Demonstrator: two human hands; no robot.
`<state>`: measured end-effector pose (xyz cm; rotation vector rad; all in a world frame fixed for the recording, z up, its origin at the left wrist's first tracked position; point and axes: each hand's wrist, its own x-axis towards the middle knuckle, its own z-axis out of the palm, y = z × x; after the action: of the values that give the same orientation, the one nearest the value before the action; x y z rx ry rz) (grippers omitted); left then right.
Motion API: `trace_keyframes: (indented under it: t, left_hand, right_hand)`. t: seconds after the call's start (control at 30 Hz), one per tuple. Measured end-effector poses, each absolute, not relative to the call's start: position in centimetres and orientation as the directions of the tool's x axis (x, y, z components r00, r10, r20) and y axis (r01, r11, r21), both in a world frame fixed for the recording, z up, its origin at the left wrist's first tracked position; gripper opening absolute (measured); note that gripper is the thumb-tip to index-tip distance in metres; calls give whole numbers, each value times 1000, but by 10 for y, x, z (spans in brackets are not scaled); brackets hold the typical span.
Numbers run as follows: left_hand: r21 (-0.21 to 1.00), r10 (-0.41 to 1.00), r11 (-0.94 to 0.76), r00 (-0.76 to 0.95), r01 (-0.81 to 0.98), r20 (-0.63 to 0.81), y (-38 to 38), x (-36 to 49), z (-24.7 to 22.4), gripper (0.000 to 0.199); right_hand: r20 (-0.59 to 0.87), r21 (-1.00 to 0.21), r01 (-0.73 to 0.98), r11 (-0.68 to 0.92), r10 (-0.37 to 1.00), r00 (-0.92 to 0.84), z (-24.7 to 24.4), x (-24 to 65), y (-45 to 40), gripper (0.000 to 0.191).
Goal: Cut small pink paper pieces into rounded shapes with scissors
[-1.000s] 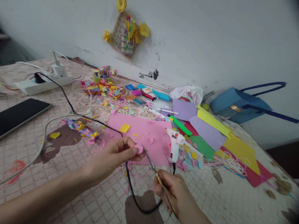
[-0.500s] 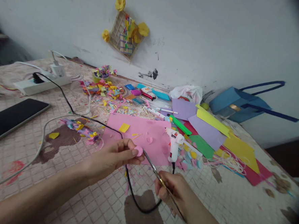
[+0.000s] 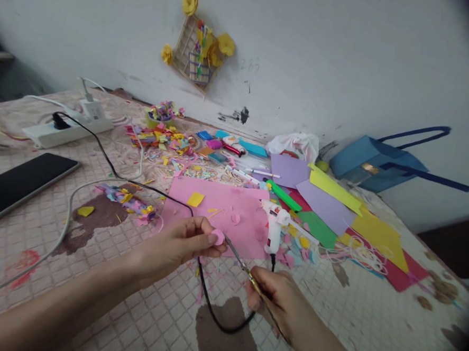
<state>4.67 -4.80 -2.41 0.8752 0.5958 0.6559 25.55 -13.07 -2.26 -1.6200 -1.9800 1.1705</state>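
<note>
Between the thumb and fingers of my left hand is a small round pink paper piece. My right hand is wrapped round a slim metal tool with a gold-coloured middle, which looks like tweezers or scissors. Its tip points up and left and lies at the right edge of the pink piece; whether they touch is unclear. Beneath and behind the hands lies a pink sheet with a yellow paper square on it. A white glue gun rests at the sheet's right edge.
Coloured sheets and a blue bag are at the right. Paper scraps lie at the back. On the left are a black phone, a power strip and cables, with a black cord looping beneath my hands.
My right hand and the metal tool have shifted very slightly to the right. My left hand stays in nearly the same place with the pink piece.
</note>
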Motion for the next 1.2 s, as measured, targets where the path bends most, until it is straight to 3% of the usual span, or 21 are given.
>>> trace_keyframes:
  t: [0.37,0.7,1.1,1.2]
  left_hand:
    - [856,728,452,658,-251,-192,-48,46,-21,14]
    - [943,742,307,653,-132,-150,-44,43,-17,12]
    - [937,725,326,669,-122,-165,-42,41,-19,14]
    - [925,732,353,657,-140,-180,-43,42,-19,14]
  right_hand:
    - [-203,-705,706,71,933,-296,-20,256,-130,26]
    - [-183,-675,731,100,937,-298,-19,255,-130,22]
    - [-163,-711,699,75,950,-267,-22,254,-130,21]
    - [-183,-769,639,30,947,-263,-29,256,-132,22]
